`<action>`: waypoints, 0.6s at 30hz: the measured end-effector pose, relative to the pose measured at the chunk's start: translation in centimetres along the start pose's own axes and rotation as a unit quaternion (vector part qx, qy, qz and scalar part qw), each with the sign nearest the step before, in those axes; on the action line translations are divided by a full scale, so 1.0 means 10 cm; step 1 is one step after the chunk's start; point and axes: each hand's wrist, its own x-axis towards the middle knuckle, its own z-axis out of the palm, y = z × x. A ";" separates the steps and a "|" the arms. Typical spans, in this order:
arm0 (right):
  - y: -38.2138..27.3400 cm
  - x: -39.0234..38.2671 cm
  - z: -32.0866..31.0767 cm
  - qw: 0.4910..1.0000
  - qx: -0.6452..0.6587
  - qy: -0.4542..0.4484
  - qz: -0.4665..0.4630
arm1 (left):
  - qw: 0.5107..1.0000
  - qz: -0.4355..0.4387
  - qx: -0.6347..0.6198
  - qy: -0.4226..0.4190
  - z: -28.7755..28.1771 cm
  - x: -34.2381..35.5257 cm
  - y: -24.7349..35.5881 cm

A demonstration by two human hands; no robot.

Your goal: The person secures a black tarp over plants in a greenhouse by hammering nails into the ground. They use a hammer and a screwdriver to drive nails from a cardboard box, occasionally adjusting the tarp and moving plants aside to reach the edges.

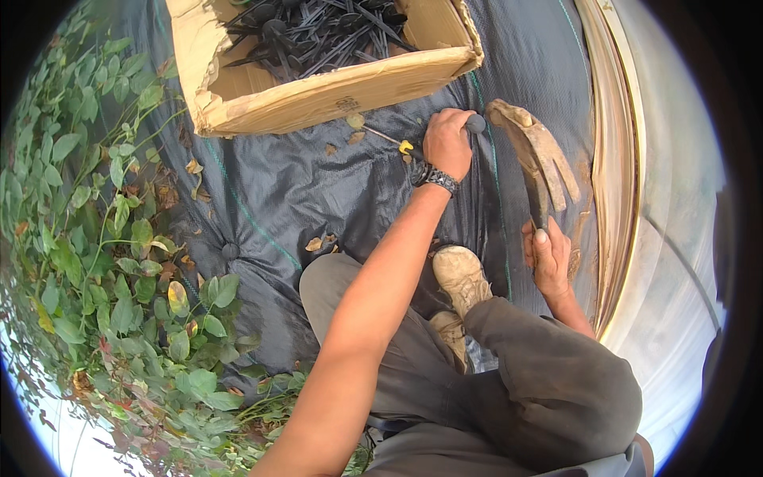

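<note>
My left hand (447, 145), with a dark braided band at its wrist, is closed around a black plastic ground peg just above the black ground cover (278, 171). Only the peg's round head (475, 123) sticks out past my fingers; its shaft is hidden. To the right, my right hand (550, 258) grips the dark handle (538, 203) of a tool. The tool's far end merges with a tan, dirty shape like a work glove (540, 151), so I cannot make out its head. Beside my left wrist lies a thin metal rod with a yellow piece (405, 147).
A torn cardboard box (342, 95) holds many black pegs (318, 36). Leafy plants (119, 238) crowd the left side. Another round peg head (230, 251) sits in the cover. Pale plastic sheeting (668, 175) edges the right. My shoes (461, 278) rest below my hands.
</note>
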 end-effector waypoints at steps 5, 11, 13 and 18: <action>0.17 -0.07 0.04 0.997 -0.005 -0.010 0.082 | 0.997 0.044 0.011 -0.055 -0.11 0.15 0.02; 0.39 -0.25 -0.08 0.988 0.046 0.014 0.145 | 0.975 0.104 0.083 -0.178 -0.24 0.19 0.18; 0.34 -0.24 -0.09 0.987 0.046 0.023 0.152 | 0.978 0.108 0.093 -0.155 -0.17 0.16 0.24; 0.33 -0.23 -0.04 0.987 0.068 0.026 0.141 | 0.983 0.111 0.086 -0.122 -0.09 0.22 0.13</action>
